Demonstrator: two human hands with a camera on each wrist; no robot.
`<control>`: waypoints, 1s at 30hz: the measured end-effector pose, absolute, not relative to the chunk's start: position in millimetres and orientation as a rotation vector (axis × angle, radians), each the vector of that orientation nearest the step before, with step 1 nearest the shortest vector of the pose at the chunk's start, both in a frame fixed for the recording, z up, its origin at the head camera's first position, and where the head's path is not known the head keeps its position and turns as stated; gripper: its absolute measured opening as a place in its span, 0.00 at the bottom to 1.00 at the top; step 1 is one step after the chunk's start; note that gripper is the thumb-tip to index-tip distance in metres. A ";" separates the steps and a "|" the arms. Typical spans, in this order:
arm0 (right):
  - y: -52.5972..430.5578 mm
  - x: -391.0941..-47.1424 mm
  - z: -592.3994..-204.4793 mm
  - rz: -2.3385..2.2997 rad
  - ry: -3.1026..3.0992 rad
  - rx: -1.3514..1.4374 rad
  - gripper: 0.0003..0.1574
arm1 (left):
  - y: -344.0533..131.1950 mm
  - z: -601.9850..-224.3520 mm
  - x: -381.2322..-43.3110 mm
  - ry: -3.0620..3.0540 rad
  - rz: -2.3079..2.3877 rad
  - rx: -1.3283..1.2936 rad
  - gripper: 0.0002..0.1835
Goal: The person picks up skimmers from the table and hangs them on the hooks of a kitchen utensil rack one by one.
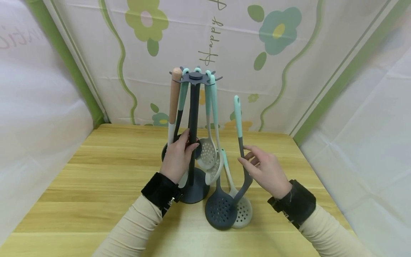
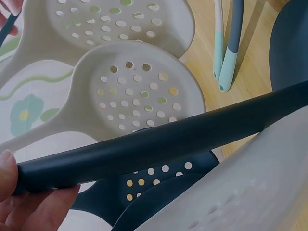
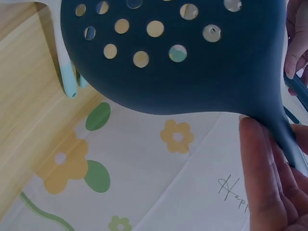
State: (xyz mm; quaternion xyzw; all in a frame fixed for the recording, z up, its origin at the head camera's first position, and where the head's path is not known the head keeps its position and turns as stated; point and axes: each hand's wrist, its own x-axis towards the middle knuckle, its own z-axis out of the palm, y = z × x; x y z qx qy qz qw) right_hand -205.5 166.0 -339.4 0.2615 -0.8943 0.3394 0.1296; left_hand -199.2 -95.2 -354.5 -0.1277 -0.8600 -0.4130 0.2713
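Observation:
My left hand (image 1: pixel 177 157) grips the dark pole (image 1: pixel 193 117) of a utensil stand; in the left wrist view, its thumb and fingers are round the pole (image 2: pixel 139 151). To the right, my right hand (image 1: pixel 268 170) pinches the dark shaft of a skimmer with a mint handle (image 1: pixel 238 116). The skimmer stands upright with its head (image 1: pixel 244 189) low and nearly edge-on. Its perforated head (image 3: pixel 159 72) fills the top of the right wrist view. Beside the stand lie a second dark skimmer (image 1: pixel 219 212) and, partly under it, a cream skimmer (image 1: pixel 244 213).
Several utensils hang from the stand's hooked top (image 1: pixel 196 76), among them cream skimmers (image 1: pixel 208 153) and one with a tan handle (image 1: pixel 174 96). The stand's round base (image 1: pixel 197 189) sits on a wooden table (image 1: pixel 96 185). A flower-printed cloth (image 1: pixel 237 43) hangs behind.

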 end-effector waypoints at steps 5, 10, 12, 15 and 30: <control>162.9 -203.3 -337.2 1.005 -2.527 0.767 0.21 | -95.8 -355.4 -199.7 -2.312 -1.096 -0.341 0.19; 159.2 -200.3 -332.8 1.024 -2.459 0.786 0.20 | -95.6 -355.3 -199.7 -2.318 -1.085 -0.331 0.19; 158.1 -199.6 -331.0 1.023 -2.439 0.797 0.21 | -95.4 -354.8 -199.5 -2.327 -1.084 -0.322 0.19; 155.6 -199.0 -327.8 1.009 -2.395 0.831 0.22 | -95.2 -354.2 -199.1 -2.332 -1.079 -0.312 0.19; 142.4 -193.6 -309.8 0.940 -2.243 0.977 0.20 | -93.7 -353.0 -199.6 -2.342 -1.056 -0.276 0.24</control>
